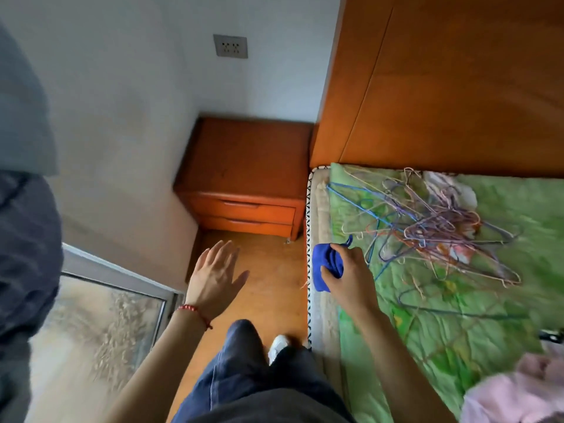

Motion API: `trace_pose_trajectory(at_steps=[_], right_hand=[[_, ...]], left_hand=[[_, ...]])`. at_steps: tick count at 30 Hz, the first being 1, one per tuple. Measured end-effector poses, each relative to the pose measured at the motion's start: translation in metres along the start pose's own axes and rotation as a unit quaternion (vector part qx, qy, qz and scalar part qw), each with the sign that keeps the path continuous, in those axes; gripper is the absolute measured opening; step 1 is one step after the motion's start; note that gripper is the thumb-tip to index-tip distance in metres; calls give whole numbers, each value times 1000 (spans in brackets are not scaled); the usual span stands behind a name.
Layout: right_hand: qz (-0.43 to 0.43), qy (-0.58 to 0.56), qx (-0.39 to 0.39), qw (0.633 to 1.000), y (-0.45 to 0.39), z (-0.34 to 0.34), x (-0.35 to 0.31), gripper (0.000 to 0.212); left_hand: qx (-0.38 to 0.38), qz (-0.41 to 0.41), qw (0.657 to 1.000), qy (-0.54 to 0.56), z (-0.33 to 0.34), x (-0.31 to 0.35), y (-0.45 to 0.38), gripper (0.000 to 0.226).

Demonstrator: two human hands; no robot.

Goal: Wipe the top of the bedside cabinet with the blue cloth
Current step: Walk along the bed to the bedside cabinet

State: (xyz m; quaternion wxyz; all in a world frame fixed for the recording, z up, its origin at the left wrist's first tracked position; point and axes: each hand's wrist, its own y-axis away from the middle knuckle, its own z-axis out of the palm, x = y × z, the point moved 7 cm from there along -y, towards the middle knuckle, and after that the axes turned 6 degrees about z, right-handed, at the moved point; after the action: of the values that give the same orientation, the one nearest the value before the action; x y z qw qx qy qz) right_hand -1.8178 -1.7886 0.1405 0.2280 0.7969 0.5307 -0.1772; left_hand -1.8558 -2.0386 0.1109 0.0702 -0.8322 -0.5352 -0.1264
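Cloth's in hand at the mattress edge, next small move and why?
Probably carry the bunched blue cloth forward and left to the orange wooden bedside cabinet. The right hand already grips it over the bed's edge, the cabinet top is not yet touched, and the open left hand hovers free.

The right hand point(348, 273) grips the bunched blue cloth point(324, 267) at the left edge of the bed point(319, 209), over the green bedspread point(457, 315). A tangle of wire hangers point(427, 224) lies on the bedspread nearer the wooden headboard point(457, 87). The left hand point(215, 276) hangs over the wooden floor point(274, 270), fingers straight and spread, holding nothing, a red bead bracelet point(192, 309) on its wrist. The bedside cabinet point(247, 160) stands in the corner between the wall and the headboard, well apart from both hands. A wall socket point(230, 46) sits above it.
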Motion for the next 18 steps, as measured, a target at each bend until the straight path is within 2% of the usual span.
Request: trace_pose_trajectory(at_steps=[6, 13, 18], right_hand=[[5, -15, -21, 1000, -75, 6, -5, 47], [14, -28, -30, 999, -165, 24, -20, 47], [26, -33, -38, 998, -218, 37, -34, 45]], left_hand=[[-28, -4, 1000, 12, 11, -12, -74, 78], [-39, -33, 998, 21, 25, -54, -150, 77], [-16, -31, 999, 30, 20, -80, -195, 70]])
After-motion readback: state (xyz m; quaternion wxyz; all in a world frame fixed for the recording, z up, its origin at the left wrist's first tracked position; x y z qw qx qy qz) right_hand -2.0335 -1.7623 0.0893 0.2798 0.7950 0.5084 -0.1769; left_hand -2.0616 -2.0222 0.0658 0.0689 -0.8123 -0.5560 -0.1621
